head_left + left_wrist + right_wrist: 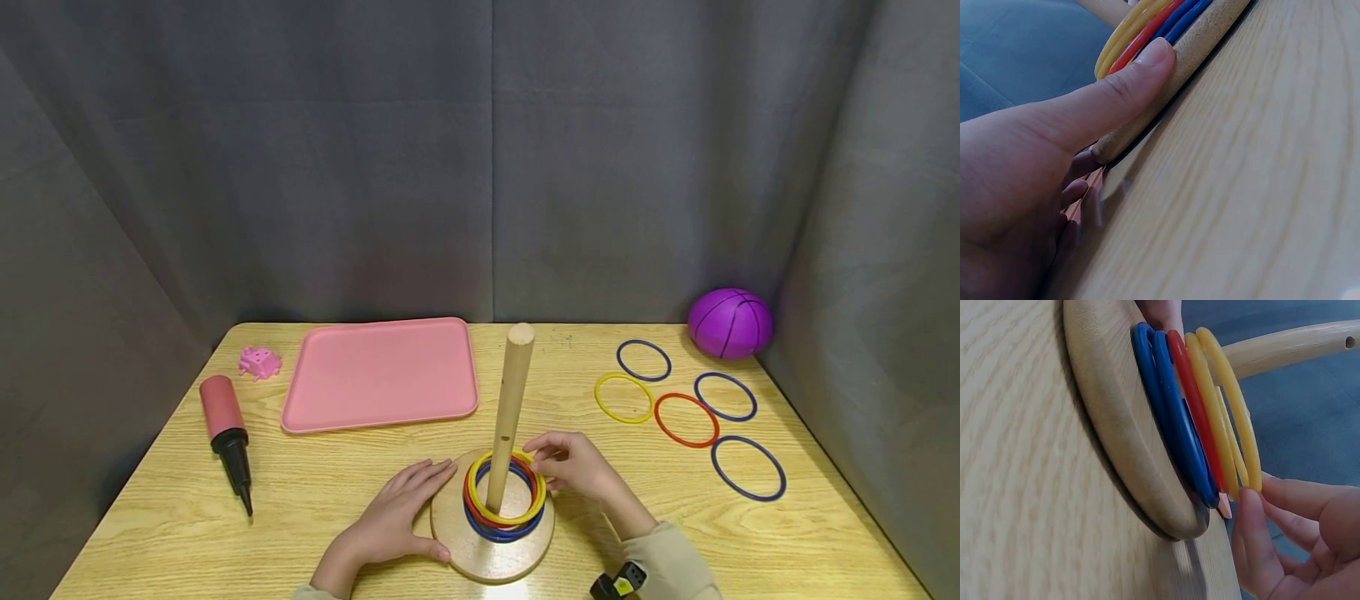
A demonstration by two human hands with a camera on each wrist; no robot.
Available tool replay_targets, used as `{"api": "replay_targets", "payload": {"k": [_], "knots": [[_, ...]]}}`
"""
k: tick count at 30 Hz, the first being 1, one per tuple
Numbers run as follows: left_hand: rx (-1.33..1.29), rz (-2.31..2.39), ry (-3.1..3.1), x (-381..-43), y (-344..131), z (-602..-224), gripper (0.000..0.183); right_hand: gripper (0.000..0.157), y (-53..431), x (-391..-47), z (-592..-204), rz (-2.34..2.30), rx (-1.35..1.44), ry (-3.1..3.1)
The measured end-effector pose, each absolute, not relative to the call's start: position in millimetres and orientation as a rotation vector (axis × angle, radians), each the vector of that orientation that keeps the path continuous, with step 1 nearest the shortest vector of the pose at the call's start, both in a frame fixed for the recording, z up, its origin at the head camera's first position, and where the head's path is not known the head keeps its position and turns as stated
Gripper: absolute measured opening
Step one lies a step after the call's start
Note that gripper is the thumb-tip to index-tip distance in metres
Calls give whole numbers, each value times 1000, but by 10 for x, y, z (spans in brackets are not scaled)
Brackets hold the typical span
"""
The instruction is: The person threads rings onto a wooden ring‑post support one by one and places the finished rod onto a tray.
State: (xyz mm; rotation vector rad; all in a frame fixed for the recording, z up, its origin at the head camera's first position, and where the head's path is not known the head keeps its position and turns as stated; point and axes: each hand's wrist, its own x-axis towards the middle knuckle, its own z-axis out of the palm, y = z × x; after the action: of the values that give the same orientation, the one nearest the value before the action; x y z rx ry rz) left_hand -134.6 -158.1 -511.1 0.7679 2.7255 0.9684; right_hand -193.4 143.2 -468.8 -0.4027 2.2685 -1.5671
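Yellow top ring [1243,407] in the pinch of the right hand [577,463], left hand [393,515] straight-fingered against the wooden base [491,565]

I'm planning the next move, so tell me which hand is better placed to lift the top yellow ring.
The right, most likely: the right hand has thumb and finger on the top yellow ring, while the left hand rests against the wooden base.

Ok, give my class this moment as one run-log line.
left hand: touches wooden base | right hand: pinches top yellow ring | post: stands through stacked rings | loose rings: flat on table
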Motion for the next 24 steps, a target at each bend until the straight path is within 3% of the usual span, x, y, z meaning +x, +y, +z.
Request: {"api": "replay_targets", "payload": {"k": [13,24], "knots": [[768,977,2722,-1341,-1583,-5108,108,28,1520,-1993,-4646,-1566,-366,2328],[768,967,2734,-1342,-1582,-5107,108,31,1913,-2339,-4533,-1583,-185,2499]]}}
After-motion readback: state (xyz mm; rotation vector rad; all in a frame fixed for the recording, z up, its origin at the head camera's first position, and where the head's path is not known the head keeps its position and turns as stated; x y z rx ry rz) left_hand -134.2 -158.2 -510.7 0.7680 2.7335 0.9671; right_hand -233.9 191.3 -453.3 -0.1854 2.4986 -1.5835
